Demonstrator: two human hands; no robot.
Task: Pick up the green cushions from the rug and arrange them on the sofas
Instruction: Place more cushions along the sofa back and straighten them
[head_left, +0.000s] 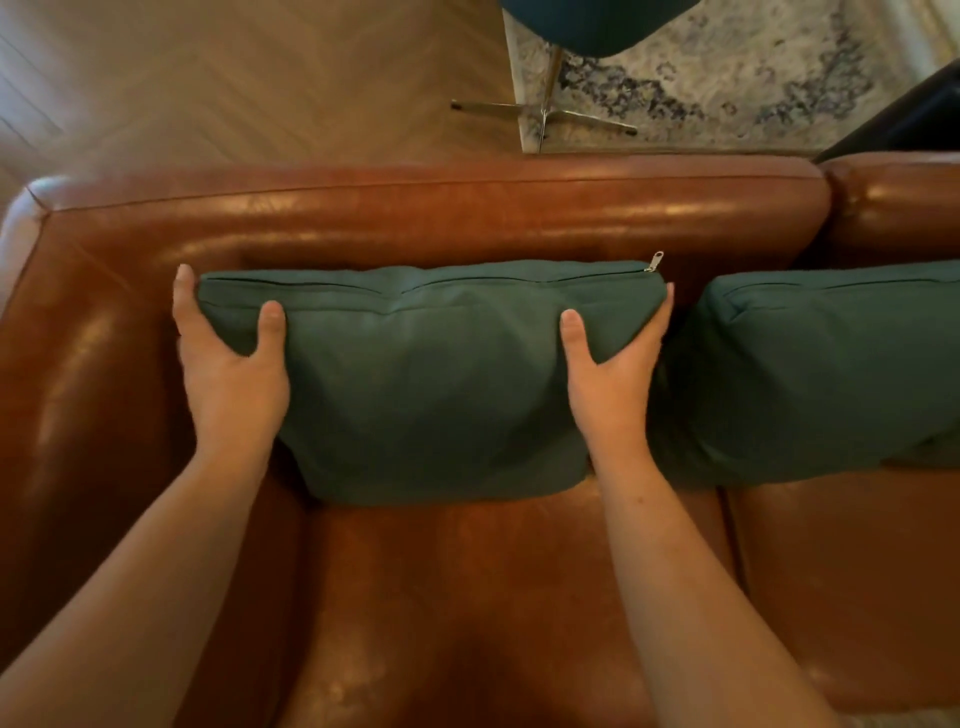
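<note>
Brown leather sofa (467, 218): a green cushion (431, 384) is gripped at both ends by the left hand (228, 374) and right hand (613, 374), propped against the backrest, touching a second green cushion (810, 374) on its right.

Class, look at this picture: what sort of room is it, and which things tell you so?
Most likely a living room. A brown leather sofa holds green cushions, a patterned rug lies on the wooden floor, and a chair's metal base stands behind.
</note>
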